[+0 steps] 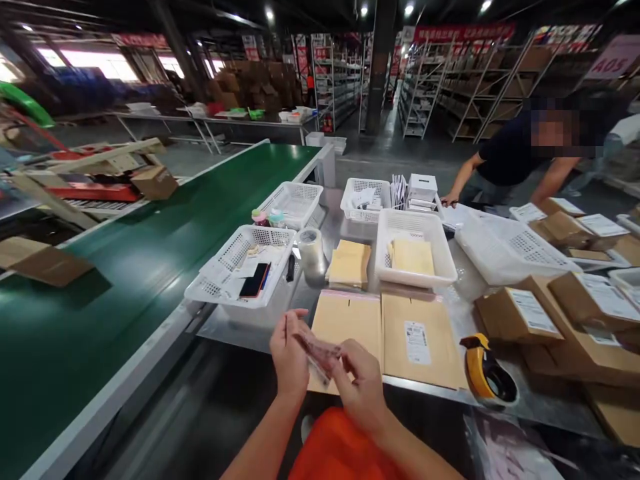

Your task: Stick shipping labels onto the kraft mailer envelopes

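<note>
Between my two hands is a small, clear plastic packet (319, 350) with something pinkish in it; its exact contents are too blurred to tell. My left hand (291, 355) grips its left end, and my right hand (361, 381) pinches its right end. Just beyond and partly under them lies a stack of tan padded mailers (345, 313) with a pink-edged flap. Beside it on the right is another tan mailer stack (430, 343), a white label (417, 343) on top. Smaller yellow envelopes (349, 262) sit behind.
A green conveyor belt (165, 247) with cardboard boxes runs along the left. On the metal table stand a white basket (235, 297) holding a phone (255, 280), clear tape rolls (311, 252), and a yellow tape dispenser (480, 373). Labelled parcels (520, 313) pile up at right; a co-worker (510, 147) leans in behind.
</note>
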Motion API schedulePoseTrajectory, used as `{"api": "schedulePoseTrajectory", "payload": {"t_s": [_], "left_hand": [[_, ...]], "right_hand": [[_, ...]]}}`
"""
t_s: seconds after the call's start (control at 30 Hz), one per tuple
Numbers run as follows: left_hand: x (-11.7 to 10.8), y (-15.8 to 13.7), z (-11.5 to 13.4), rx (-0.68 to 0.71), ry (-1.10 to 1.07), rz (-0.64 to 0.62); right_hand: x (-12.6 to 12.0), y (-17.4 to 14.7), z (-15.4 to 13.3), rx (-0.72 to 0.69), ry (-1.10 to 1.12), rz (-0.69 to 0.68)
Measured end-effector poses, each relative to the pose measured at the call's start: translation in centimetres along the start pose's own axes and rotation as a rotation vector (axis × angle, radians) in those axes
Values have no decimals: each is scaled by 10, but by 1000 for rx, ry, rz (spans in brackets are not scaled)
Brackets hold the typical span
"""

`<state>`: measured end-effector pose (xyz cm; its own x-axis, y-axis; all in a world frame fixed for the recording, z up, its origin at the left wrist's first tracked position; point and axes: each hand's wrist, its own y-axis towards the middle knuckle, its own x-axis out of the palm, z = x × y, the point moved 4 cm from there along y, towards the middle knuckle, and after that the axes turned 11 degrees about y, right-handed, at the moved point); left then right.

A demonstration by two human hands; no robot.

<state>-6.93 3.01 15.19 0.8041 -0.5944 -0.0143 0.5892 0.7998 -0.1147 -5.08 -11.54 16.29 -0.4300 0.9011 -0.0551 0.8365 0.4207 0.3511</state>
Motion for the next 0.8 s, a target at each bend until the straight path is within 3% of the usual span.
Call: {"api": "schedulePoseTrajectory", "payload": {"t_s": [0.07,0.13,0.2,0.27,0.37,0.4,0.47,0.5,0.53,0.63,0.7,0.8], "left_hand": [[4,-6,-10,-68,-37,-277],[6,-16,-23,-158,25,-597],[5,-28,-35,-230,121,-832],[3,-37,-43,-272,181,-932],[2,-45,-43,-270,164,-933],[2,-47,-41,-274,157,-925],[3,-51,-37,-314,131,-911],[4,-54,-35,-349,113,-912],[4,-56,-33,-385,94,-920],[8,-64,-29,-438,50,-1006],[8,-67,-31,-438,90,-1047],[5,-67,-42,-441,189,-1062]], "right_hand": [[-16,10,6,147,155,88],[-34,20,15,284,327,185],[-48,27,30,412,450,271],[-55,28,48,556,514,308],[-57,20,71,693,464,281],[-60,17,74,659,369,315],[-69,11,69,460,131,383],[-72,9,62,331,33,348],[-71,8,53,218,-26,229],[-58,-1,35,85,30,-349],[-54,-10,33,184,156,-522],[-52,-24,46,479,421,-451]]}}
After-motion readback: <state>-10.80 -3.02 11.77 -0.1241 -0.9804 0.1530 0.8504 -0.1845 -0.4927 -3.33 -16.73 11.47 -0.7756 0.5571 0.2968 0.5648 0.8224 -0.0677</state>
